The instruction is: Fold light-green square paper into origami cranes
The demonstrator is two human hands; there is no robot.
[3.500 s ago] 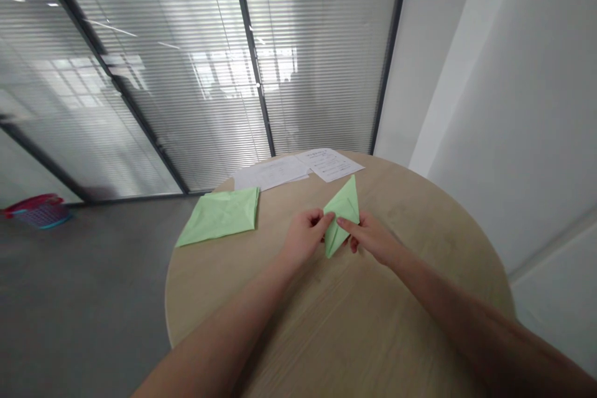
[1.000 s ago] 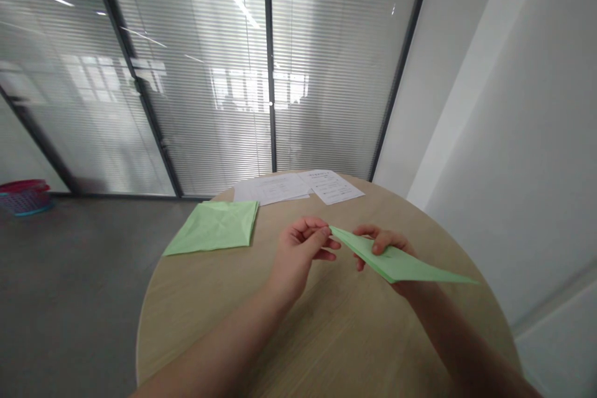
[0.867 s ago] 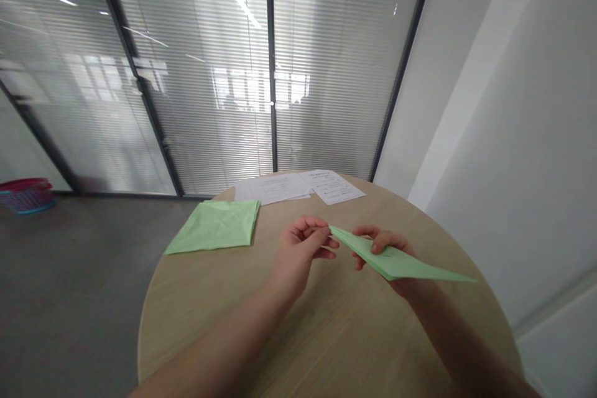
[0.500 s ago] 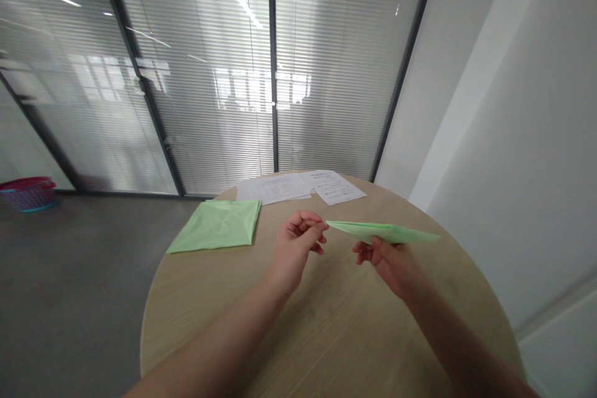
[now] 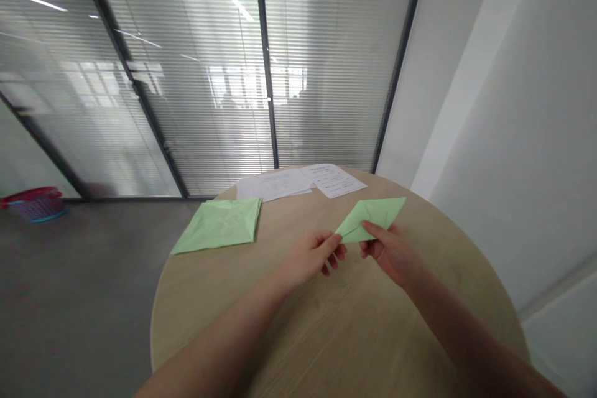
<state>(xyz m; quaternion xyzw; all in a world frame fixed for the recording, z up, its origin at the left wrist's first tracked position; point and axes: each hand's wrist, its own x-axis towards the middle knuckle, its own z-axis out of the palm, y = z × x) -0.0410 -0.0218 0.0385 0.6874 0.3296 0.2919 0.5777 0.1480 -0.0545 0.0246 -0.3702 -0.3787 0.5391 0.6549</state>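
Observation:
A folded sheet of light green paper, with slanted edges and visible fold lines, is held above the table between both hands. My left hand pinches its left corner between thumb and fingers. My right hand grips the lower right part, thumb on top and fingers beneath. Left of the hands, a flat stack of larger green sheets lies on the round wooden table, with slight creases on its top sheet.
Printed white papers lie at the far edge of the table, partly overlapping. A red and blue basket stands on the grey floor at the far left. Glass panels with blinds rise behind the table, and a white wall is at the right.
The folded green paper was nearly edge-on and now its face tilts toward me. My left hand has moved right and slightly down with the corner. The view has shifted slightly.

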